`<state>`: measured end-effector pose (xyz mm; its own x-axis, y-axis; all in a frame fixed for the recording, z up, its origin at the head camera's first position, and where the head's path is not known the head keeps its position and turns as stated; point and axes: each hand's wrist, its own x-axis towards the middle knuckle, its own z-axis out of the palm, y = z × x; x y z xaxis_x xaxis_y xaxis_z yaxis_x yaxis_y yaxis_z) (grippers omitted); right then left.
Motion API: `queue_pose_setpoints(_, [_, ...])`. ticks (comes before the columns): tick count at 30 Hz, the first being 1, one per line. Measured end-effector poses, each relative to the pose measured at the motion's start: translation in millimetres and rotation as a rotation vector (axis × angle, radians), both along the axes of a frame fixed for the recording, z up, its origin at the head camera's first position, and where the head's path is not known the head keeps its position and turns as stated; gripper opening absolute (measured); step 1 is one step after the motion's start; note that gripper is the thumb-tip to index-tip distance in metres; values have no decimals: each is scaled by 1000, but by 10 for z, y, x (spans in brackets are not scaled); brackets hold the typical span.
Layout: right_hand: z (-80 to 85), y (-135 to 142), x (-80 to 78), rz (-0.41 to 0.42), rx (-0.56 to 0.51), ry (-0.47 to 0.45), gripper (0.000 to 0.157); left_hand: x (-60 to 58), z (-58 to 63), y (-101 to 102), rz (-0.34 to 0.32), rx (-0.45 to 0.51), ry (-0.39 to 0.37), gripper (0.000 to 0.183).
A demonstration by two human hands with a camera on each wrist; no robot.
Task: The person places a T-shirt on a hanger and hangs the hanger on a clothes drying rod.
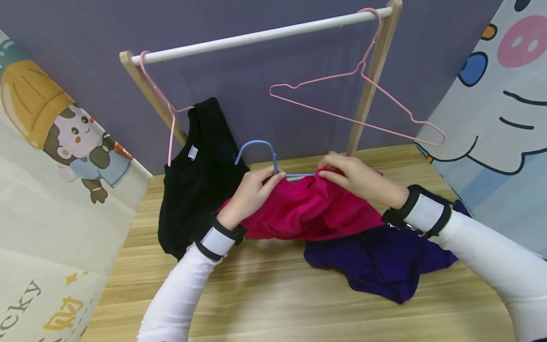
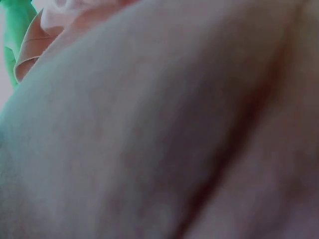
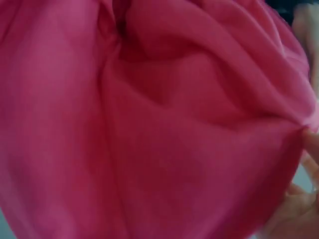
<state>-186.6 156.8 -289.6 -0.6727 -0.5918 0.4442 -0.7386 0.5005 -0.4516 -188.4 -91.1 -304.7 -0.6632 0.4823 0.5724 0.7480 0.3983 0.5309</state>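
Note:
In the head view, a crimson top (image 1: 307, 213) hangs bunched between the two hands. A blue clothes hanger (image 1: 258, 141) has its hook sticking up on the left, and its bar runs into the top's upper edge. My left hand (image 1: 252, 192) pinches the hanger at the base of its hook, thumb by the cloth. On the other side my right hand (image 1: 352, 175) pinches the top's edge at the bar between thumb and fingers. Folds of the crimson cloth (image 3: 164, 149) fill the right wrist view. A blurred close surface takes up most of the left wrist view.
A rack with a white rail (image 1: 265, 35) and wooden posts stands behind. From it hang a bare pink hanger (image 1: 325, 109) and another pink hanger (image 1: 171, 109) with a black sleeveless top (image 1: 201, 190). A dark purple garment (image 1: 380, 261) lies on the wooden table (image 1: 265, 304).

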Motion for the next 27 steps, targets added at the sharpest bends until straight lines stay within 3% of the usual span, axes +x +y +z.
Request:
queue_pose_setpoints(4, [-38,49,-3,-113,25,-100,31,-2,29,13,18,15,-8,10])
queue_pose_setpoints(8, [-55,101,-6,-186,152,-76,20,1,43,23,13,19,-8,10])
queue_pose_setpoints(10, [-59,125,6,-197,178,-60,25,0,46,26,3,16,-10,11])
queue_pose_setpoints(19, [-91,385,88,-353,21,115,7,-21,30,-68,15,-4,-9,11])
queue_pose_setpoints(27, [-9,595,149,-422,-20,93,8,-28,31,-174,37,-69,3,12])
